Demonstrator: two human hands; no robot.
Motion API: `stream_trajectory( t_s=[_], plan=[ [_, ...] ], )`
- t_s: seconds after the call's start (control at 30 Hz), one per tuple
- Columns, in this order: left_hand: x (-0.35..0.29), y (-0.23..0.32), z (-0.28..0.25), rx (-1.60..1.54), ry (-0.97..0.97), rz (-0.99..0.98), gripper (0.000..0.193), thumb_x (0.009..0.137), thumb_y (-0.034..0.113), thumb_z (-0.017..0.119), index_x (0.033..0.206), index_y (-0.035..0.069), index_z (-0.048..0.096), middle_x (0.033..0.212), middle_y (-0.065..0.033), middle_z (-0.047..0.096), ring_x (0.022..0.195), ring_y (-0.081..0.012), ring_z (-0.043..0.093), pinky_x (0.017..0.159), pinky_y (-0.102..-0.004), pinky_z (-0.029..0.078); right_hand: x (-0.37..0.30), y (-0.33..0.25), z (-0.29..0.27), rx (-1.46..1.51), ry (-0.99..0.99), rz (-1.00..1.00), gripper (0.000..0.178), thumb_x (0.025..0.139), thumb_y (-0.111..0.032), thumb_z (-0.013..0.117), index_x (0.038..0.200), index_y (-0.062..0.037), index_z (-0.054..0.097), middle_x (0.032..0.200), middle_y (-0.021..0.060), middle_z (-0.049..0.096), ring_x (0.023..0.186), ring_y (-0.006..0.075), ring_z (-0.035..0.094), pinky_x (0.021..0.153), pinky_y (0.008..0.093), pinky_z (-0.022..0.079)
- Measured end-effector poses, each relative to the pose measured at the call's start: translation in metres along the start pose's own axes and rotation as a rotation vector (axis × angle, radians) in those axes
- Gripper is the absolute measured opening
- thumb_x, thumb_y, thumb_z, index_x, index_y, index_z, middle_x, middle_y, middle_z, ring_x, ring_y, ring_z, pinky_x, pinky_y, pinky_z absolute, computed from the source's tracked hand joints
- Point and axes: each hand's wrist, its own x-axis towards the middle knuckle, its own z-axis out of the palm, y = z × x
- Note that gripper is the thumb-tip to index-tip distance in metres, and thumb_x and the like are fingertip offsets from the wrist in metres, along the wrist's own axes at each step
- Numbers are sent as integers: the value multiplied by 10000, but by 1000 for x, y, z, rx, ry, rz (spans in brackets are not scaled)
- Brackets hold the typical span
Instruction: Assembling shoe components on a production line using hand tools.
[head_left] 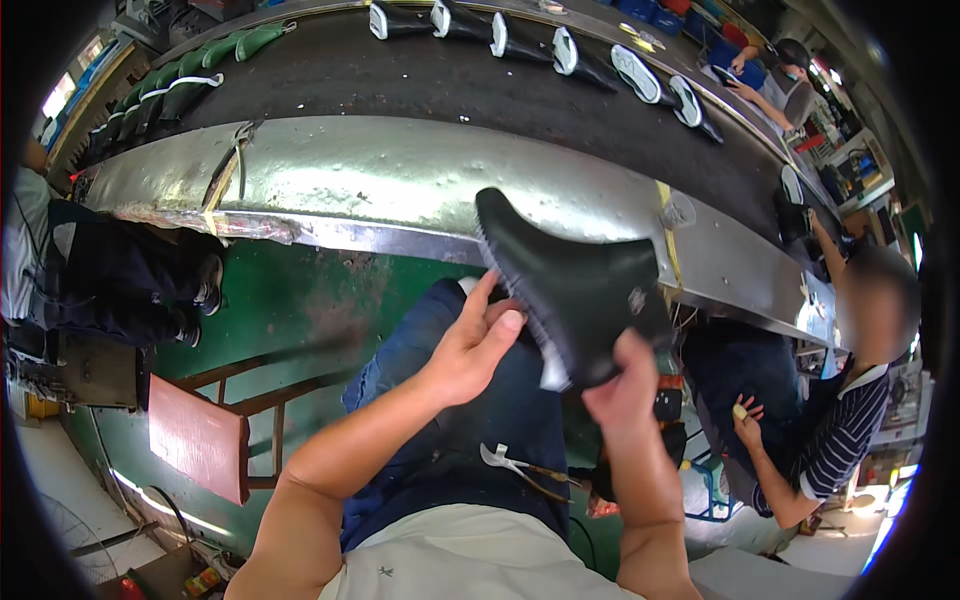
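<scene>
The black boot is held up over the person's lap, just on the near side of the table's metal edge as seen from above. It lies tilted, toe pointing away and a little to the left, its shaft turned to the right and the sole side facing left, with a pale ragged fringe along that side and a white patch near the heel.

The left grip is at the sole side, about midway between toe and heel. It is partly open, fingers bent and thumb spread, with the fingertips at the sole edge; whether it clasps the boot or only steadies it, I cannot tell. The right grip is closed on the boot at the near end, by the heel and lower shaft, with the thumb laid over the dark upper. It is blurred, and its other fingers are hidden. Most of the boot extends beyond both grips, toward the table.

A pair of pincers rests on the lap below the boot, between the forearms. Farther off on the table stand a row of black boots with white soles and a group of green boots at the left.
</scene>
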Motion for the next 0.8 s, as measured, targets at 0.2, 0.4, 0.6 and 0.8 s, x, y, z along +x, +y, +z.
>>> stream_trajectory(
  t_s=[0.2, 0.4, 0.6, 0.8],
  plan=[
    [15, -32, -45, 84, -82, -102, 379, 1053, 140, 588, 1396, 2, 502, 1280, -114, 647, 1152, -179, 614, 1041, -336, 484, 194, -63, -11, 79, 80, -65, 504, 957, -319, 642, 1368, -46, 539, 1314, 130, 659, 1131, 350, 668, 860, 566, 570],
    [-22, -76, -84, 236, -34, -540, 420, 1020, 195, 656, 1353, -33, 543, 1258, -136, 659, 1173, -179, 630, 1032, -320, 497, 396, -106, -92, -477, 234, -411, 577, 856, -150, 824, 1351, -24, 557, 1275, 95, 661, 1161, 263, 656, 978, 405, 528],
    [-8, -36, -111, 281, -179, -498, 385, 1032, 223, 637, 1335, -8, 579, 1223, -120, 675, 1142, -167, 632, 995, -314, 502, 430, -90, -127, -1366, 599, -511, 732, 908, -407, 765, 1405, 58, 496, 1359, 244, 619, 1265, 344, 602, 1059, 393, 449],
    [84, 77, -112, 386, -259, -255, 308, 1044, 193, 618, 1308, 36, 645, 1197, -81, 702, 1155, -148, 628, 1018, -327, 496, 332, -40, -86, -1662, 326, -542, 824, 904, -313, 712, 1495, 122, 335, 1520, 335, 408, 1451, 431, 373, 1227, 445, 253]
  ],
)
